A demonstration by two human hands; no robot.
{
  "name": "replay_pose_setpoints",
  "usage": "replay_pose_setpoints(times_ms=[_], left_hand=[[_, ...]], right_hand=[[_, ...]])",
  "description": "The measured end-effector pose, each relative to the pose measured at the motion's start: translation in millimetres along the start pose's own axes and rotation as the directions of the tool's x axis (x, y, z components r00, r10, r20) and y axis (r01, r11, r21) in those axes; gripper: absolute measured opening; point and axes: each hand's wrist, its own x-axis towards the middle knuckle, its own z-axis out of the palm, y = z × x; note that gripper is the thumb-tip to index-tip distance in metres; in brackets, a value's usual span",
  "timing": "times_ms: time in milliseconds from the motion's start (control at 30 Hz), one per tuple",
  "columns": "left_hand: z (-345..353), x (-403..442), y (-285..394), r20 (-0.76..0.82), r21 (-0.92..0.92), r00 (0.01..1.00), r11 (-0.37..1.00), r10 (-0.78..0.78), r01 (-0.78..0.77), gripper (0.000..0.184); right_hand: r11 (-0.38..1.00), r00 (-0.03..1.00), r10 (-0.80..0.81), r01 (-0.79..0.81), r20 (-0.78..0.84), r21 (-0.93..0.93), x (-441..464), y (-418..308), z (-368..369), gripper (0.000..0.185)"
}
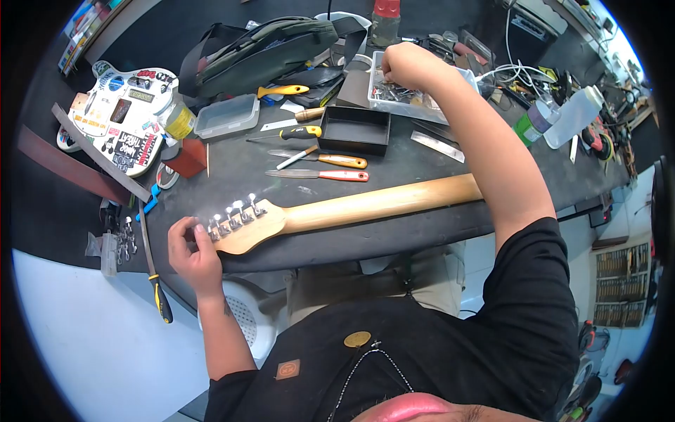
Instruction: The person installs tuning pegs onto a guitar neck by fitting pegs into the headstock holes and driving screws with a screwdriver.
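A wooden guitar neck [380, 202] lies back side up on the dark bench, its headstock [254, 228] with several metal tuners [239, 213] at the left. My left hand [193, 254] is at the headstock's left end, fingers curled and thumb apart from them; whether it grips anything is unclear. My right hand [408, 68] reaches over a clear plastic box [411, 109] of small metal parts, its fingers bent down; the fingertips and anything between them are hidden.
Beyond the neck are a black tray [355, 129], a red-handled tool [343, 176] and a clear container [227, 117]. A stickered guitar body [123, 116] lies left, a green bag [271, 53] behind. Bottles [576, 116] stand right. A yellow-black handled tool [160, 299] overhangs the front edge.
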Motion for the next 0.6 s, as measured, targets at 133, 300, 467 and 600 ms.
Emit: replay_pose_setpoints(times_ms=[133, 300, 467, 600], left_hand=[[-1.2, 0.2, 0.0, 0.005, -0.009, 1.000, 1.000, 0.003, -0.003, 0.015], [-1.2, 0.1, -0.1, 0.014, -0.025, 1.000, 1.000, 0.011, -0.010, 0.015], [-0.7, -0.1, -0.2, 0.008, -0.021, 1.000, 1.000, 0.019, -0.019, 0.015], [-0.9, 0.6, -1.4, 0.005, -0.019, 0.999, 0.999, 0.040, -0.040, 0.015]], right_hand=[[0.995, 0.999, -0.023, 0.025, 0.026, -0.097, 6.5, 7.2, -0.5, 0.021], [0.998, 0.995, -0.061, 0.060, -0.075, -0.014, -1.5, 21.7, 6.5, 0.024], [0.993, 0.987, 0.002, 0.016, -0.159, 0.113, -6.0, 31.5, 17.6, 0.027], [0.990, 0.989, -0.005, 0.026, -0.151, 0.140, -2.2, 26.7, 19.7, 0.025]])
